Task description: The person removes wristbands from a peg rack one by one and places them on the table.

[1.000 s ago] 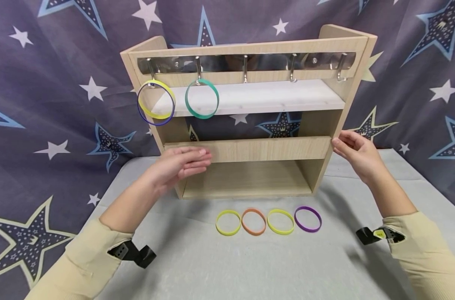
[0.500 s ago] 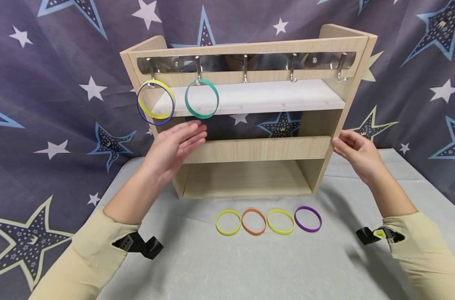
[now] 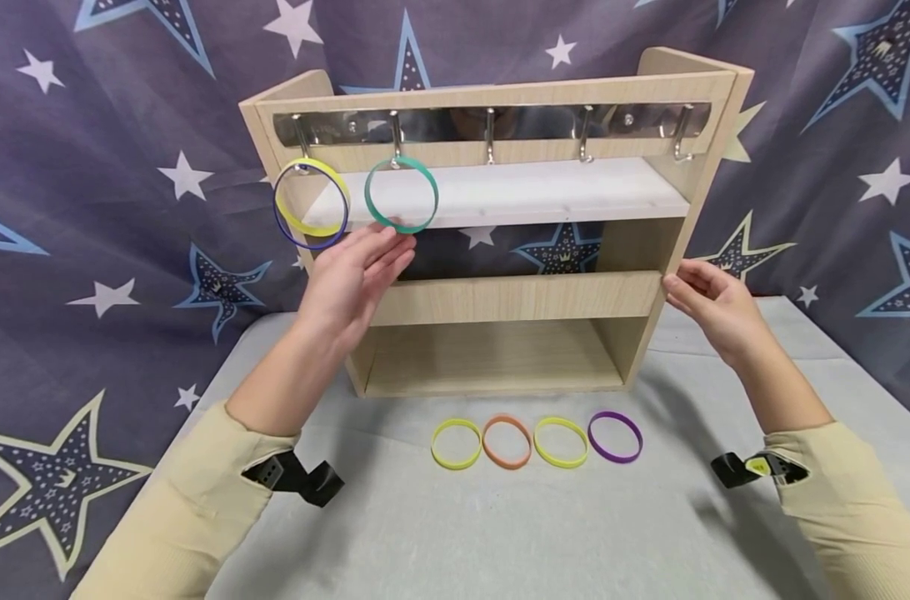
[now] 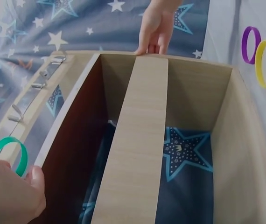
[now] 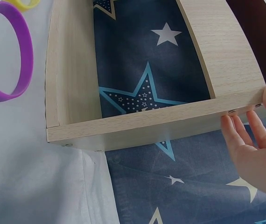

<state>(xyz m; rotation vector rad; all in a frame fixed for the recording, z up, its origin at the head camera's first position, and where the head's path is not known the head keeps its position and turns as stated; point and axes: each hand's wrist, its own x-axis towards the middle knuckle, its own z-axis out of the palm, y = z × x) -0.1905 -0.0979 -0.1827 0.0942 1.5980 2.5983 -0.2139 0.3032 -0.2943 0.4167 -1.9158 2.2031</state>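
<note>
A teal silicone wristband (image 3: 402,195) hangs from the second hook of a metal hook rail on a wooden shelf unit (image 3: 515,300). My left hand (image 3: 350,279) reaches up to it, fingers nearly straight, fingertips at the band's lower edge. In the left wrist view, the teal wristband (image 4: 23,158) passes close to the thumb and a finger; no firm pinch is visible. On the far left hook hang a yellow wristband (image 3: 293,218) and a dark blue wristband (image 3: 277,218). My right hand (image 3: 713,308) rests against the unit's right side panel, thumb at its front edge, fingers touching the outer face.
On the grey tabletop (image 3: 500,533) lies a row of wristbands: a yellow-green one (image 3: 434,444), an orange one (image 3: 487,444), another yellow-green one (image 3: 537,446) and a purple one (image 3: 639,435). A star-patterned curtain (image 3: 125,350) hangs behind. The other hooks (image 3: 490,137) carry no bands.
My left hand has risen from in front of the middle crossbar to the teal wristband, which has shifted slightly. My right hand stays against the side panel.
</note>
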